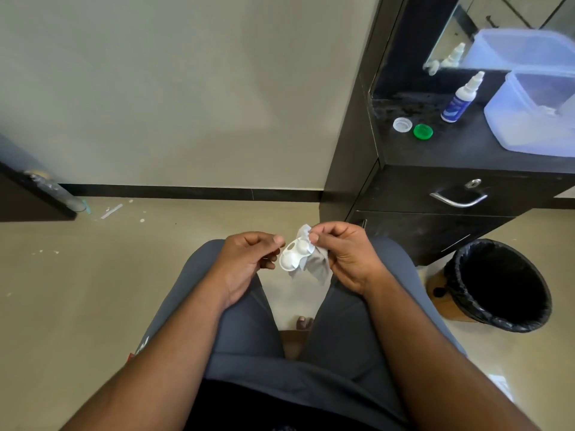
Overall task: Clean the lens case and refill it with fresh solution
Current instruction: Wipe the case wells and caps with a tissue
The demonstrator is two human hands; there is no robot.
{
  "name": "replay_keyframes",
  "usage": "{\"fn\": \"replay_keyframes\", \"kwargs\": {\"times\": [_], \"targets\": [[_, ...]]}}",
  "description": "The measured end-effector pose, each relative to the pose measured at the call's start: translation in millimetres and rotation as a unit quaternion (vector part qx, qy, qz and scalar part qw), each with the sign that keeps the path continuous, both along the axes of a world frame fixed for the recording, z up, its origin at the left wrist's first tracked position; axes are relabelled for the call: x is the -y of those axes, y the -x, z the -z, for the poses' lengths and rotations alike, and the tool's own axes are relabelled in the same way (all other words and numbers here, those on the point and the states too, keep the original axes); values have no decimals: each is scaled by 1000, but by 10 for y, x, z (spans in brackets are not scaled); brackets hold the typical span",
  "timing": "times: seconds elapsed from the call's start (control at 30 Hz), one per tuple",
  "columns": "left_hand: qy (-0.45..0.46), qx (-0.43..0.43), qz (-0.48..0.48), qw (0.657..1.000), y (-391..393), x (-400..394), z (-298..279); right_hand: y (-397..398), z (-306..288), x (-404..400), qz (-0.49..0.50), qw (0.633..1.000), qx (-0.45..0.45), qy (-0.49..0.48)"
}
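Fingers [314, 237] over lens case [294, 255], its far end hidden by tissue [314, 269].

A room in a home, likely a bedroom or dressing corner. A dark dresser [435, 194] with a mirror [485, 35] and a handled drawer [457, 199] stands against a plain wall [186, 88]. On top sit a bottle [460, 99], 2 caps [412, 127] and a plastic tub [535, 116]. A lined bin [497, 284] stands on the tiled floor [77, 290] beside it.
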State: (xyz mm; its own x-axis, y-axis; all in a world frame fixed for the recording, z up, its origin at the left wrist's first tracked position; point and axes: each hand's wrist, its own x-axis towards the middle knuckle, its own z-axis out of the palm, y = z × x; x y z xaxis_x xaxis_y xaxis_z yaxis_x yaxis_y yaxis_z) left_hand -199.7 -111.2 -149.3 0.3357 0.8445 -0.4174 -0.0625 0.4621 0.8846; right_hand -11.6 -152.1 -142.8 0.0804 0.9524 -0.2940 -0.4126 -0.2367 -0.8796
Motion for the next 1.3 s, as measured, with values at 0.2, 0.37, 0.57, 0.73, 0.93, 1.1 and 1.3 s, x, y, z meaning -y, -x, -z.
{"fn": "replay_keyframes", "kwargs": {"times": [0.2, 0.37, 0.57, 0.73, 0.93, 1.1, 1.3], "targets": [[66, -32, 134, 988, 51, 9, -18, 25, 72, -7, -71, 995, 71, 2], [65, -86, 126, 986, 11, 33, -5, 77, 56, 19, -25, 981, 192, -1], [67, -89, 38, 993, -9, 34, 28, 41, 114, 25, -7, 947, 316, -53], [25, -101, 40, 994, -33, 23, 34, 188, 163, 7, -31, 898, 424, -116], [-9, -97, -9, 995, -43, 46, 86, 205, 200, 13, 11, 939, 342, -32], [-28, -106, 13, 994, -90, 63, 72, 170, 166, -6, 60, 945, 321, -9], [-59, -123, -12, 991, -101, 84, 82, 200, 159, -25, 11, 941, 337, -7]]}}
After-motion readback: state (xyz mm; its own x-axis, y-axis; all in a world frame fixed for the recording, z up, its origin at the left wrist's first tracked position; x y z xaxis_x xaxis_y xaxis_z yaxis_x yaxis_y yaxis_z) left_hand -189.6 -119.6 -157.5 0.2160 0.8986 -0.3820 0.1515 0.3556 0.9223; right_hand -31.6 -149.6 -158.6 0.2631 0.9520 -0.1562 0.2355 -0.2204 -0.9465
